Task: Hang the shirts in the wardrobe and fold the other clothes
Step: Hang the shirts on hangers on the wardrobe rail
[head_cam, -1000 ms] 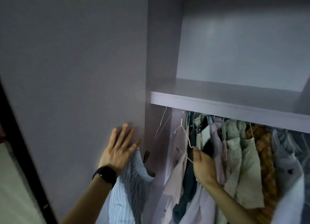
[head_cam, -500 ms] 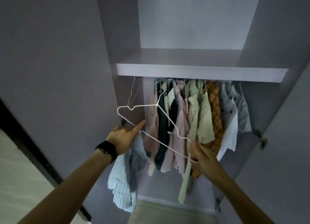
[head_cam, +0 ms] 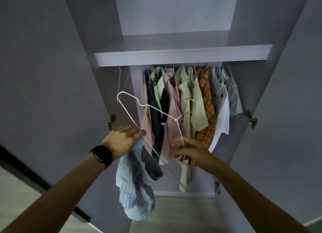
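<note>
head view: the left hand is seen from the back, with a dark watch on its wrist. its fingers lie close together and point right, clamped on the bunched top of a pale blue striped shirt. the shirt hangs straight down from under those fingers, in front of the open wardrobe. a white wire hanger stands tilted between the two hands. one long wire runs just past the left fingertips, and one corner rises above and left of them. the right hand is blurred. its fingers look curled on the hanger's other arm, though exactly how they close i cannot tell. beyond both sets of fingers a row of hung clothes fills the space under the shelf. an empty hanger hangs above the left fingers, at the row's left end.
</note>
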